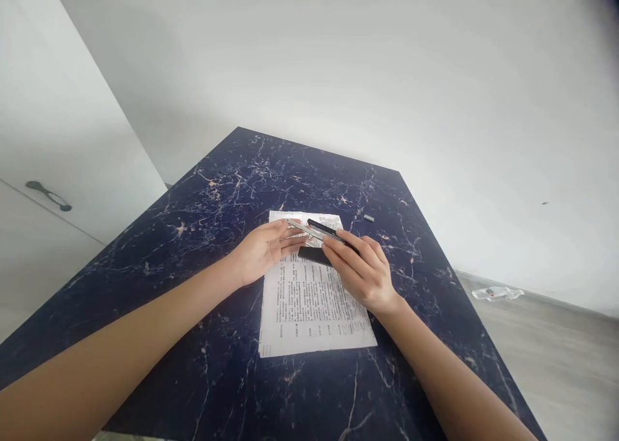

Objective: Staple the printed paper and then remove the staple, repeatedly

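A black stapler (315,255) is opened up above the printed sheets, its silver staple rail (304,229) swung apart from the black top cover (320,225) and the base. My right hand (363,270) is wrapped around its hinge end. At the other end, my left hand (264,251) has its thumb and fingertips closed at the tip of the rail. Whether staples lie inside the rail is too small to tell. Beneath both hands lies a stack of printed paper (316,312), partly covered by the stapler and fingers.
A small strip of staples (369,218) lies on the dark blue marbled table (232,189), right of the paper's far end. White walls stand behind. At left is a white cabinet with a dark handle (48,196). Clear plastic packaging (498,293) lies on the floor at right.
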`<control>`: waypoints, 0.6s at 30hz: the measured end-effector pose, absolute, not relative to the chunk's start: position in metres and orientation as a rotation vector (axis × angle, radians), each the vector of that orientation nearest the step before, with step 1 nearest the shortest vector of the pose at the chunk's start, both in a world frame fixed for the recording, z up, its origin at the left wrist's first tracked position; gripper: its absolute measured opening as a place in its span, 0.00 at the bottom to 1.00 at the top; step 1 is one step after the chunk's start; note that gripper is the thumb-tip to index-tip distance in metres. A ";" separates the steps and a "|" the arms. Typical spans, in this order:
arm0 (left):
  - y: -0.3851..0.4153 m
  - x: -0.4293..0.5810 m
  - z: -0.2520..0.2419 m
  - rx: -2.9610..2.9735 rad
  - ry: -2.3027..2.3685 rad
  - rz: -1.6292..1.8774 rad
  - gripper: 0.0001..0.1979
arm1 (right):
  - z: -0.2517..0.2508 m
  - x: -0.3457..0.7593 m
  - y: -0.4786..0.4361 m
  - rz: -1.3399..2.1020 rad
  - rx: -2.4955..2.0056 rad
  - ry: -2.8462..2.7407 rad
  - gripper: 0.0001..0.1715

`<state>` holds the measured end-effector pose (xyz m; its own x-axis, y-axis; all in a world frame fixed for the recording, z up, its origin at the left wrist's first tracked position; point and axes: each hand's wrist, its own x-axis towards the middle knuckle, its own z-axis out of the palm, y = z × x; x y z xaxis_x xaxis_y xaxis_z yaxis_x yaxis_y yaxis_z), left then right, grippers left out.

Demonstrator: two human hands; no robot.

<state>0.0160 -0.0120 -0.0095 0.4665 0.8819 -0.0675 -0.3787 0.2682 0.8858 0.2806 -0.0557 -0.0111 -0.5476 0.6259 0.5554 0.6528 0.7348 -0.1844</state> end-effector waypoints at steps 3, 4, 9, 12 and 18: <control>-0.013 0.018 -0.012 0.907 0.661 0.933 0.13 | -0.009 0.283 -0.060 -0.085 -0.914 -2.427 0.36; -0.013 0.019 -0.013 0.893 0.675 0.936 0.12 | -0.008 0.284 -0.061 -0.093 -0.893 -2.447 0.36; -0.012 0.021 -0.014 0.926 0.747 0.931 0.07 | -0.009 0.281 -0.059 -0.127 -0.959 -2.356 0.34; -0.012 0.018 -0.012 1.036 0.858 1.011 0.08 | -0.007 0.277 -0.053 -0.064 -1.099 -2.060 0.25; -0.026 0.014 0.005 1.446 0.836 1.074 0.13 | -0.003 0.273 -0.045 0.609 -1.384 -1.796 0.16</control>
